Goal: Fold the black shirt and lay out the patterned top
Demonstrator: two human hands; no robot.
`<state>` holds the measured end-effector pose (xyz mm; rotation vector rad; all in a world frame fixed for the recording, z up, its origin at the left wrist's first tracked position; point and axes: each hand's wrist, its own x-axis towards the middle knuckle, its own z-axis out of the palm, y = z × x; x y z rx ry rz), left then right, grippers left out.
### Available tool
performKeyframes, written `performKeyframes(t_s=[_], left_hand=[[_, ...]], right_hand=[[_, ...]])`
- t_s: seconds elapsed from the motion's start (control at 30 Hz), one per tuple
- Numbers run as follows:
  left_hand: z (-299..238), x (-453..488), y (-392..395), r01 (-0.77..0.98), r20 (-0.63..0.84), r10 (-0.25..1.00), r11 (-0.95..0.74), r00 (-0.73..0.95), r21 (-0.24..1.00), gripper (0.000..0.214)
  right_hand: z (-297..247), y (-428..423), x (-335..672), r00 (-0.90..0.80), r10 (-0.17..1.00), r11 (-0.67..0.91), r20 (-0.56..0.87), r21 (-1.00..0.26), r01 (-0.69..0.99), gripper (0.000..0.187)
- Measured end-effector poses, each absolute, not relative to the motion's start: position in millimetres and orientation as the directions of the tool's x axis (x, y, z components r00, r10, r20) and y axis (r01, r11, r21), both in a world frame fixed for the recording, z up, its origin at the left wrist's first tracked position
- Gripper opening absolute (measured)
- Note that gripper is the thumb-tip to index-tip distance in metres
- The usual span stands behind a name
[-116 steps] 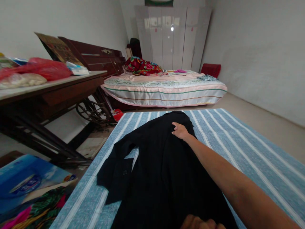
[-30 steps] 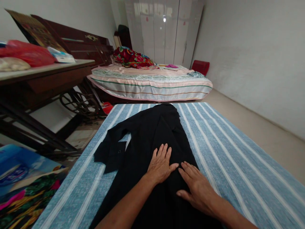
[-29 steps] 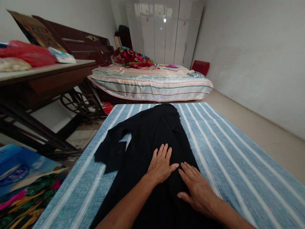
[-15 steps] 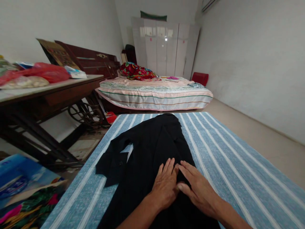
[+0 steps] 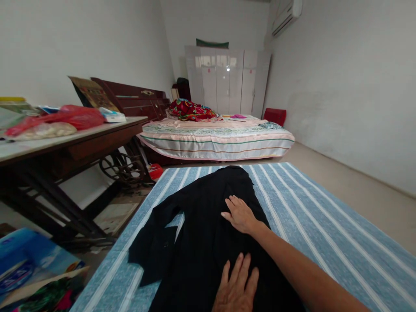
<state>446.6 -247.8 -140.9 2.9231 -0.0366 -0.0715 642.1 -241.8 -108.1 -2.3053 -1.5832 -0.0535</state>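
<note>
A black long-sleeved garment (image 5: 201,234) lies on a blue and white striped cloth surface (image 5: 312,225). One sleeve is laid out to the left, its buttoned cuff (image 5: 156,247) bent down toward me. My right hand (image 5: 239,213) rests flat on the upper part of the garment, fingers stretched out. Closer to me, my left hand (image 5: 237,286) lies on the lower part with its fingers spread; its wrist is cut off by the bottom edge. Neither hand grips the fabric. The garment's lower end runs out of view.
Beyond the striped surface stands a bed (image 5: 214,145) with a red floral quilt (image 5: 191,110). To the left are a treadle sewing table (image 5: 97,138) bearing a red plastic bag (image 5: 81,117), and a blue package (image 5: 42,255) below. A white wardrobe (image 5: 224,82) stands at the back.
My right hand has moved forward up the garment, away from my left hand. My left hand has drawn back toward me. The camera has tilted up slightly.
</note>
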Motion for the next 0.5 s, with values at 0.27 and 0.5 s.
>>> performKeyframes(t_s=[0.27, 0.5], left_hand=[[-222.1, 465.7, -259.7, 0.106, 0.769, -0.022, -0.988, 0.638, -0.116, 0.024], [-240.0, 478.3, -274.8, 0.185, 0.859, 0.083, -0.983, 0.506, -0.014, 0.017]], right_hand=[[-127.5, -188.0, 683.2, 0.51, 0.844, -0.478, 0.167, -0.198, 0.856, 0.049], [-126.6, -160.3, 711.0, 0.553, 0.818, -0.531, 0.158, -0.161, 0.832, 0.041]])
